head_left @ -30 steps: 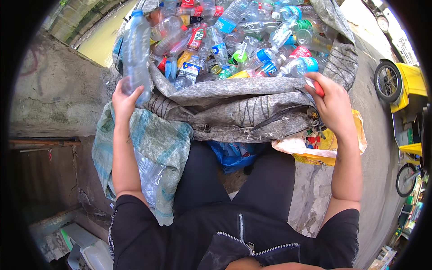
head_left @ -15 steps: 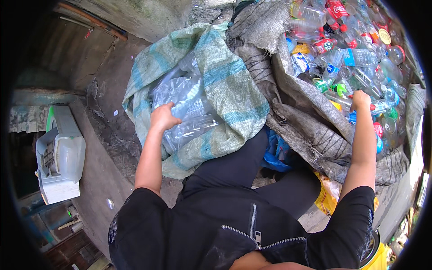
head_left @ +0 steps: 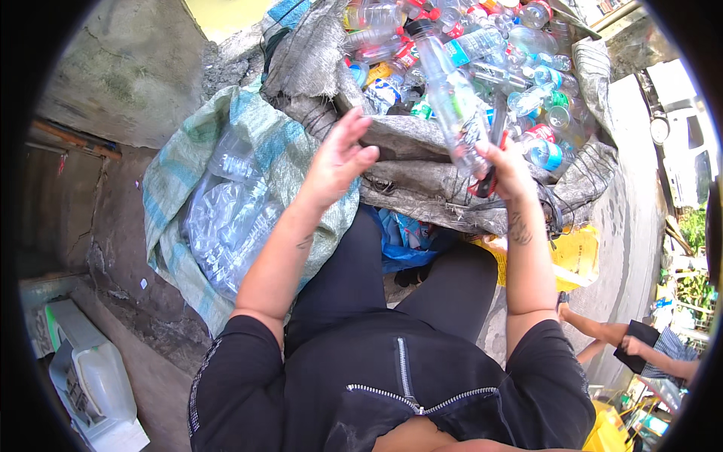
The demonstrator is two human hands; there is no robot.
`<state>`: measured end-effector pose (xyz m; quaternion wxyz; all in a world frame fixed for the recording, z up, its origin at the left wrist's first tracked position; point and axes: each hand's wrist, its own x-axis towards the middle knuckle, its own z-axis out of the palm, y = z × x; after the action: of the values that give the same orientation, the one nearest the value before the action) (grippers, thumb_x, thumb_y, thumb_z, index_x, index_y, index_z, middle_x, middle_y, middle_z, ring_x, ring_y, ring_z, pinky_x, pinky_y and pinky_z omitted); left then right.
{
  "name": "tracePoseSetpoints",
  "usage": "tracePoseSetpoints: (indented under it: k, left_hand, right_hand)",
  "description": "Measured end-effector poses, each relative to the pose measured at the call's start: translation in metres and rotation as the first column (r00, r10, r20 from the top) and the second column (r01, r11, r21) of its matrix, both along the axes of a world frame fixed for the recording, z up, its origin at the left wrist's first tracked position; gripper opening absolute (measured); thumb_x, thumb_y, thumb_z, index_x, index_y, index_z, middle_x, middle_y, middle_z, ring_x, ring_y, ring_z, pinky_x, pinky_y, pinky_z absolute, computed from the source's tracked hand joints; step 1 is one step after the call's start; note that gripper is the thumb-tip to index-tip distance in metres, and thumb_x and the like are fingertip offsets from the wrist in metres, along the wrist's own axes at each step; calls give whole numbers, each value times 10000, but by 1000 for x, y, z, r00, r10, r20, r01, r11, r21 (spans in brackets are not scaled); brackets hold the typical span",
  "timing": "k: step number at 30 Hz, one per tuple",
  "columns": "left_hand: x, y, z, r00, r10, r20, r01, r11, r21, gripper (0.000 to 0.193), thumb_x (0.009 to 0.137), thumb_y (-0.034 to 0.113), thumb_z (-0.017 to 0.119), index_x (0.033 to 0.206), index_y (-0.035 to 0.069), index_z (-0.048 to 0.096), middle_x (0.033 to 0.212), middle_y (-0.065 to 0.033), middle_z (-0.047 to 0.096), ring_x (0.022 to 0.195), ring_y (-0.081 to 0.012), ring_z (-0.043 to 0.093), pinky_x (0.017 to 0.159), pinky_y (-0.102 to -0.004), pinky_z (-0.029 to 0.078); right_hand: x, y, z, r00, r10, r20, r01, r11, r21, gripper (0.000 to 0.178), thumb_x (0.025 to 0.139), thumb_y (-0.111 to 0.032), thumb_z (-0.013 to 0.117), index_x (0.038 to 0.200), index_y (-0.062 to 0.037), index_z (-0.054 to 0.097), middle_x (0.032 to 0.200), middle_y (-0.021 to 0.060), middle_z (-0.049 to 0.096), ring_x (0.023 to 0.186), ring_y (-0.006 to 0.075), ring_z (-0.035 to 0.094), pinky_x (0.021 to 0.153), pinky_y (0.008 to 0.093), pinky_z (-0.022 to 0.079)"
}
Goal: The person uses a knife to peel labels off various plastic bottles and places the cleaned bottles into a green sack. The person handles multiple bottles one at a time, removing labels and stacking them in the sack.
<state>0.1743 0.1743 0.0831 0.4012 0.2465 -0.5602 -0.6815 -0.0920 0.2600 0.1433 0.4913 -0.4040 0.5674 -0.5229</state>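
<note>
My right hand is closed round the lower end of a clear plastic bottle with a black cap, its neck tilted up and away. The same hand also holds a slim red-and-black tool that looks like a knife, lying alongside the bottle. My left hand is raised with its fingers apart and nothing in it, a little left of the bottle. Below that arm stands a green-and-blue striped woven sack, open, with clear label-less bottles inside.
Ahead is a large grey sack heaped with labelled bottles. A yellow basket stands to the right, and a blue plastic bag lies between my legs. White containers sit at the far left. Another person is at the right.
My left hand has lifted out of the striped sack and moved right. My right hand has drawn a bottle from the heap and brought it closer. The view has swung right.
</note>
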Motion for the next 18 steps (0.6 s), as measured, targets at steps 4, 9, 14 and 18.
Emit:
tracePoseSetpoints:
  k: [4,9,14,18]
  left_hand:
    - [-55,45,1,890,-144,-432,235,958,164,876,800,495,695,1433,56,276,1325,-145,476,1223,-276,476,1032,-449,353]
    - [-32,56,1,898,-10,-441,97,979,177,742,870,464,622,1438,135,276,1159,-122,551,1009,-269,603,892,-432,490]
    - [-24,75,11,911,-73,-405,182,955,236,795,876,598,510,1472,173,200,1094,-92,572,931,-240,623,794,-379,519]
    - [-24,85,19,923,-76,-378,157,969,189,824,866,645,466,1475,160,198,1085,-90,588,932,-239,623,784,-362,512]
  right_hand:
    - [64,33,-16,995,94,-46,-93,995,28,399,786,-291,732,1049,-23,596,717,-9,563,538,62,495,498,218,403]
    - [63,76,-14,972,18,-236,-10,999,34,252,967,-275,504,1039,-51,411,826,32,466,561,69,466,503,234,419]
    - [97,103,12,985,0,-171,-4,1000,-22,242,993,-239,452,1032,-21,549,741,36,525,557,95,529,512,276,450]
    - [112,108,39,929,-33,-368,14,998,-56,248,989,-237,453,971,-7,544,604,74,565,496,142,580,490,305,445]
